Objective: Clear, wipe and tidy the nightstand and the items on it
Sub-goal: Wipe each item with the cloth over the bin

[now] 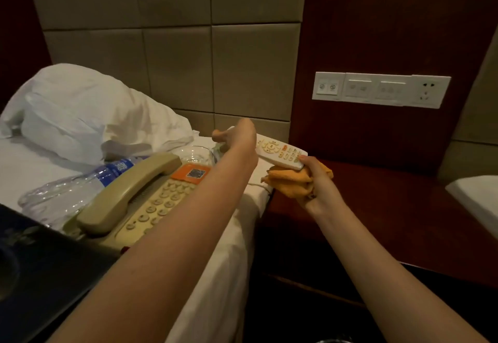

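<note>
One remote (280, 152), one cloth (289, 181), one phone (151, 202)

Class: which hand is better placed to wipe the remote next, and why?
Right. The right hand grips the orange cloth, bunched just under the near end of the remote. The left hand holds the far end and has no cloth.

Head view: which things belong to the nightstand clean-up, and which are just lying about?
In the job: remote held in the left hand; orange cloth in the right hand; nightstand; telephone, water bottle and glass dish, set on the bed.
Lying about: pillow; wall switch panel.
</note>
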